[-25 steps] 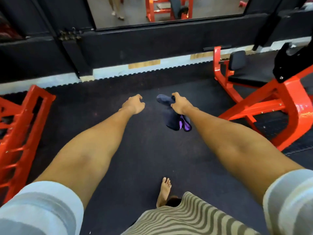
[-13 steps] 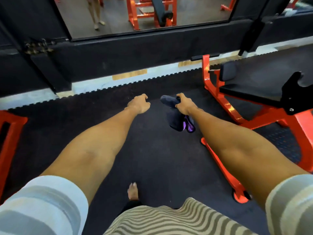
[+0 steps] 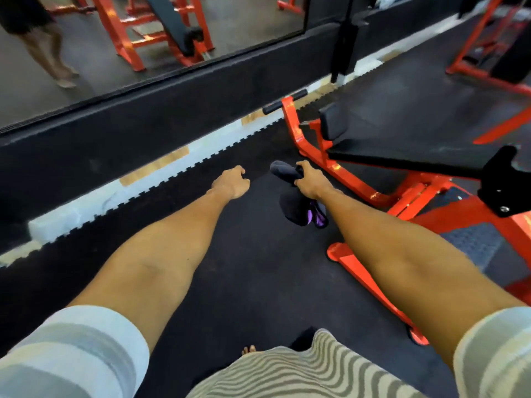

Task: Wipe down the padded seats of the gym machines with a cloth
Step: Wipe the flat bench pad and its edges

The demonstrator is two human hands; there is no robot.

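The floor (image 3: pixel 244 268) is dark rubber matting, bordered on the far side by a wall mirror (image 3: pixel 143 38). A red-framed machine (image 3: pixel 353 191) stands at the right. Its seat (image 3: pixel 402 150), a long black pad, lies flat on the frame. A smaller back pad (image 3: pixel 330 123) stands at the seat's far end.

The cloth (image 3: pixel 293 208) is dark with a purple patch. It is held in the air near the seat's left edge and does not touch it. One end sticks out above the fist and the rest hangs below. The right hand (image 3: pixel 311 182) grips the cloth, fingers curled round it. The left hand (image 3: pixel 231 182) is beside it, clear of the cloth, fingers loosely curled and holding nothing.

Step in hand: approach to the machine. Wiping of this seat has not begun.

Next move: carry the right hand over the seat, lay the cloth on the pad and press down. The bunched cloth probably needs spreading first, and the free left hand is available for that.
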